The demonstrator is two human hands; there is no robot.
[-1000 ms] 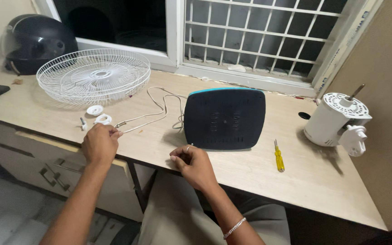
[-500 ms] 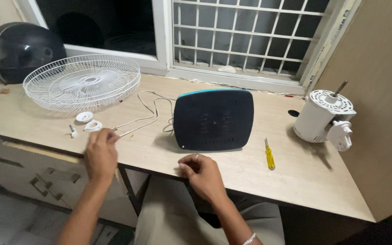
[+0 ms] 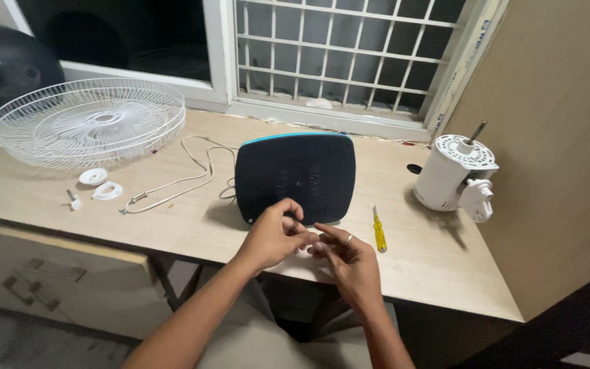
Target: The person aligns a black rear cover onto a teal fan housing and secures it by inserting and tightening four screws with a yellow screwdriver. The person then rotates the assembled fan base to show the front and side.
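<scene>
Two hands meet at the front edge of the worktop, just before the dark fan base with its blue top edge. The left hand is curled, its fingertips pressed together near the fingers of the right hand, which wears a ring. Between both grips something very small seems pinched, but it is too small to tell what it is, so I cannot tell if either grip really holds a thing. The fan base lies flat just behind the hands, almost touching the left knuckles.

One white wire fan guard lies like a shallow bowl at the far left; nothing is lying inside it. Near it lie a white round cap, a white ring nut and a small screw. A white cord runs from there to the base. A yellow screwdriver lies just right of the hands, and a white fan motor stands further right.
</scene>
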